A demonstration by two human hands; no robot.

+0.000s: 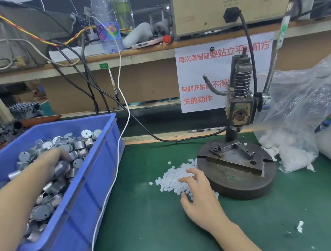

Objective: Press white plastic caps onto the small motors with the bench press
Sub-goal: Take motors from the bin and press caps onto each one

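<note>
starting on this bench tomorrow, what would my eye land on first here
Most striking is the big blue bin at the left, heaped with small silver motors, with the left hand reaching into them. At centre, the right hand spreads its fingers over a pile of white caps on the green mat. Just right of that stands the dark bench press on its round base, a clear plastic bag beside it.

Green mat (149, 226) lies open between blue bin (90, 192) and press base (246, 186); white cable (117, 165) skirts the bin.
</note>
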